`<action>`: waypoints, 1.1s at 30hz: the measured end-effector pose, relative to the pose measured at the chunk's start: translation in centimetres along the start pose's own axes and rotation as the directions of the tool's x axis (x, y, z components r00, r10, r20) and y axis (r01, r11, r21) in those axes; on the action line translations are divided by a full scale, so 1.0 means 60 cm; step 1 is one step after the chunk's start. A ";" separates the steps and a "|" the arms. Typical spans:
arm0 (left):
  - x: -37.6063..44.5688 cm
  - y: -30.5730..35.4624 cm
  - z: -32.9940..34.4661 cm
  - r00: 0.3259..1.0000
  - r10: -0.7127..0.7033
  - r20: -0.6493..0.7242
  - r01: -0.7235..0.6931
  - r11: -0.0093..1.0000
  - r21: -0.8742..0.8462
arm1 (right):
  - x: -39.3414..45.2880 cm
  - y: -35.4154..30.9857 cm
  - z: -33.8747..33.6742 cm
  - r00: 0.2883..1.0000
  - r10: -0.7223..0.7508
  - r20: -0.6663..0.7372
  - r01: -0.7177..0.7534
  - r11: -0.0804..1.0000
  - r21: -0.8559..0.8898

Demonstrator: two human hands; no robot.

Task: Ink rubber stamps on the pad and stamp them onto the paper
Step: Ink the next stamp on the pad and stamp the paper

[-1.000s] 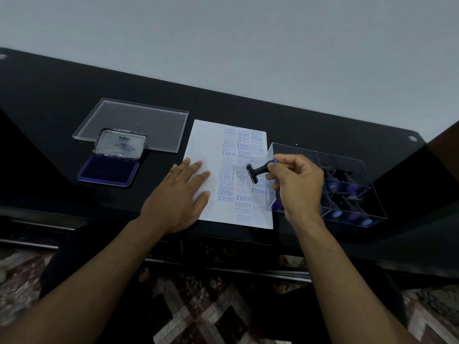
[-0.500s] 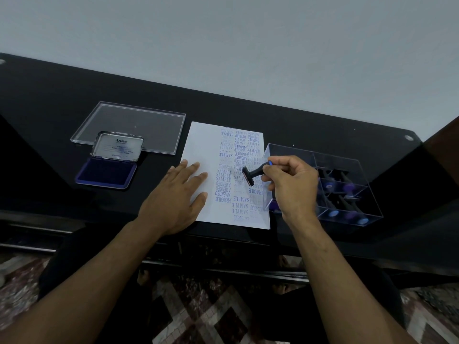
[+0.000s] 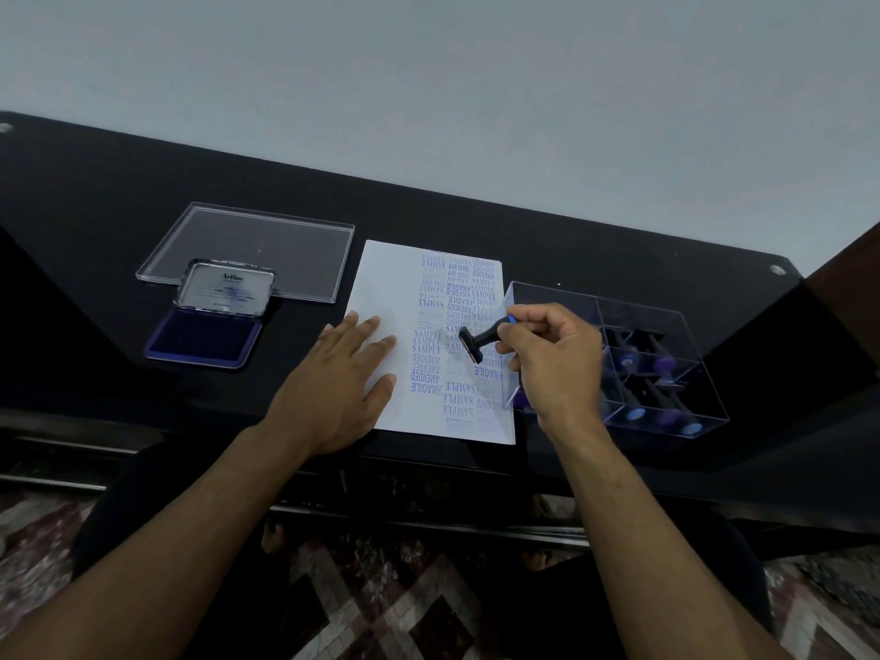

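**Stamp poised over a crowded sheet**

Right hand pinches the rubber stamp by its handle, tilted above the paper. Left hand lies flat, fingers straight, pinning the sheet. Best bet: level the face, pick unprinted space, press straight down.

Dim, bluish; wide-angle bending; edges soft

A black rubber stamp with a slim handle lies tilted, its flat base angled down toward the paper. The white sheet lies flat on the tabletop, its right half crowded with blue prints reading SAMPLE, AMENDED, FRAGILE and AIR MAIL. The ink pad sits well to the left, lid up, its dark blue surface exposed.
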State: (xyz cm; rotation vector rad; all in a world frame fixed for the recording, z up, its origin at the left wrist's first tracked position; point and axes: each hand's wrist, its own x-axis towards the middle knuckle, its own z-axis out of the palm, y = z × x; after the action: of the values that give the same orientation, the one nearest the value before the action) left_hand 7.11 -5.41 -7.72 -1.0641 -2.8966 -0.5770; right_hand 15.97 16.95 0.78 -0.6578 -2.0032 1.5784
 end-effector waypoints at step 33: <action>-0.166 -0.221 -0.135 0.897 -0.357 -0.262 0.364 0.931 -0.024 | -0.091 -0.100 0.353 0.784 -0.331 0.526 0.487 0.852 -0.190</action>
State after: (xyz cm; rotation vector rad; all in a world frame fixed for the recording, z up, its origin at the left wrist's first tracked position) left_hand 5.49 -23.67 -5.93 -0.4003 -2.8593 -0.6291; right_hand 5.95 -3.38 1.91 0.1113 -2.5751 1.2293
